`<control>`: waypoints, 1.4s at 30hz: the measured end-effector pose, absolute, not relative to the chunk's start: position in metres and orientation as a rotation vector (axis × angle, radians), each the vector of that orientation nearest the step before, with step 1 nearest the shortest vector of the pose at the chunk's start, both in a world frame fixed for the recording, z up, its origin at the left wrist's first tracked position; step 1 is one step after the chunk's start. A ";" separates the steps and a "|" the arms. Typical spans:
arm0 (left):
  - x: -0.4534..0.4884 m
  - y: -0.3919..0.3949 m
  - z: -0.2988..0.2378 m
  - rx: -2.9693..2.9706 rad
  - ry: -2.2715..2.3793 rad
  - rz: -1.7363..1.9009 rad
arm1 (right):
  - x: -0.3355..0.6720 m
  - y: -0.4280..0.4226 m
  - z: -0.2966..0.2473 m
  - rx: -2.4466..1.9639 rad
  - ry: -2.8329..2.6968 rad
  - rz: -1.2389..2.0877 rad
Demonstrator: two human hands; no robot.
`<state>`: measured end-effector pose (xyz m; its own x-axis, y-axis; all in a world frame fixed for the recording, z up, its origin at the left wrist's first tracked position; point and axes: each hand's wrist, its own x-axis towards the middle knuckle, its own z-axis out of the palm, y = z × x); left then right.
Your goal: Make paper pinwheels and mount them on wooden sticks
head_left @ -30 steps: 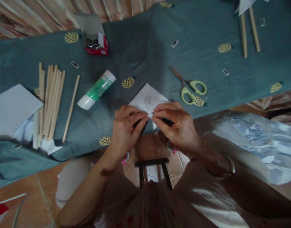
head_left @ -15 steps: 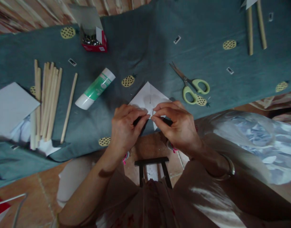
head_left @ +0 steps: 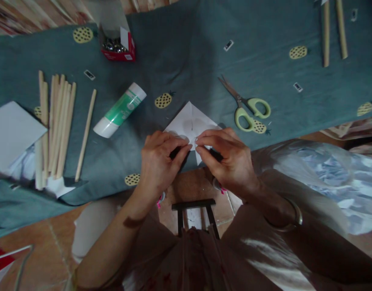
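Left fingers (head_left: 173,142) and right fingers (head_left: 212,141): both pinching paper (head_left: 186,118). Scissors (head_left: 240,100) right of paper; tube (head_left: 121,110) left.

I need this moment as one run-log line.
left hand: pinching white paper | right hand: at it, grip unclear | scissors: on tablecloth

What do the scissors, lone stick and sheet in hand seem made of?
Scissors: likely steel blades, grey with a slight sheen; probably plastic handles, evenly pale green.
Lone stick: seemingly bare wood, matt and pale tan.
Sheet: likely paper, white and matt, with a crease-like line.
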<state>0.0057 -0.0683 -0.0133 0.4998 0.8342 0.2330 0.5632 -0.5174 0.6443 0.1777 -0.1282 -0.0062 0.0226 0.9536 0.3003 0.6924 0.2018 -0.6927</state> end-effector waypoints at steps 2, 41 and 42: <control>0.006 -0.068 -0.013 2.254 1.152 0.732 | 0.178 -0.129 -0.008 -1.551 -1.753 0.409; 0.005 -0.069 -0.014 2.320 1.153 0.766 | 0.174 -0.131 -0.006 -1.569 -1.991 0.235; 0.005 -0.069 -0.014 2.325 1.144 0.771 | 0.175 -0.131 -0.005 -1.570 -1.992 0.240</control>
<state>0.0049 -0.0692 -0.0144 0.5039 0.8144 0.2879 0.5725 -0.5645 0.5947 0.1745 -0.1310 -0.0052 -0.1347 0.9338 0.3315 0.8285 0.2896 -0.4793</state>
